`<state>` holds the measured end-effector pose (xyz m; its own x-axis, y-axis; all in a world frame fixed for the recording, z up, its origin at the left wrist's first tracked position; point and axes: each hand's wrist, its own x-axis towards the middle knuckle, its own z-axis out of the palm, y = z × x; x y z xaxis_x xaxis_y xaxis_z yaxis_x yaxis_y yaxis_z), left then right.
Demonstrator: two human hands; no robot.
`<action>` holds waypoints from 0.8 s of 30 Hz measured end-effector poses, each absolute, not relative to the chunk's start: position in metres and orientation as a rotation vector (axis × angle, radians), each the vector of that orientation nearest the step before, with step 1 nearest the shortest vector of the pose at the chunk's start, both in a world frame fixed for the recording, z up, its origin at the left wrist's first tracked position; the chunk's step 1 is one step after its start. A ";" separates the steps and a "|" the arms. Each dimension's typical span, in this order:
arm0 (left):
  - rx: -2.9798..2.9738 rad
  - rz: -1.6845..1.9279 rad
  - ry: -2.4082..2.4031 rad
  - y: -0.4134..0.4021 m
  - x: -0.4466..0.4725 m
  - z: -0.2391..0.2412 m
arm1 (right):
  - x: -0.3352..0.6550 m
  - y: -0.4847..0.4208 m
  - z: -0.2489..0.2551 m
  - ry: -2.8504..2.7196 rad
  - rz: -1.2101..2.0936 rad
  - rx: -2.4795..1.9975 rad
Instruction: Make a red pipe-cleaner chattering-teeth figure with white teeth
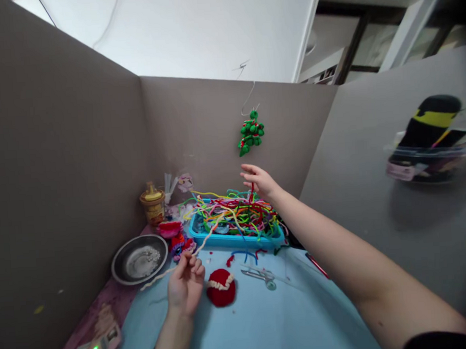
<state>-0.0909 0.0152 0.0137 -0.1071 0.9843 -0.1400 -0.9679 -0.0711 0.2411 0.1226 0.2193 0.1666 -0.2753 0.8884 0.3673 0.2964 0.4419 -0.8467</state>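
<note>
My left hand (187,282) pinches a long cream pipe cleaner (205,241), whose one end points left toward the metal bowl while the other reaches the blue tray. Above that tray (237,239) is my right hand (259,181), its upper fingers partly stretched out and a red pipe cleaner (252,193) at its lower fingers, hanging down toward the pile. Tangled pipe cleaners (239,213) of many colours heap over the tray. A round red piece (221,296) with a wavy cream strip across it lies on the table, right of my left hand.
Scissors (258,274) lie on the blue table cover (281,319). A metal bowl (122,263) and a brown-yellow container (153,205) stand at left. A green ornament (251,134) hangs from a wire on the back partition. A pouch (428,146) is on the right panel.
</note>
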 end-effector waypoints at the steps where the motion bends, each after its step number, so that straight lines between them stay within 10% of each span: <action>1: 0.059 1.652 0.307 0.015 -0.092 0.014 | 0.113 0.224 0.174 -1.819 0.800 -1.003; 24: -0.008 1.679 0.307 0.018 -0.099 0.009 | 0.123 0.196 0.054 -2.726 0.586 -1.549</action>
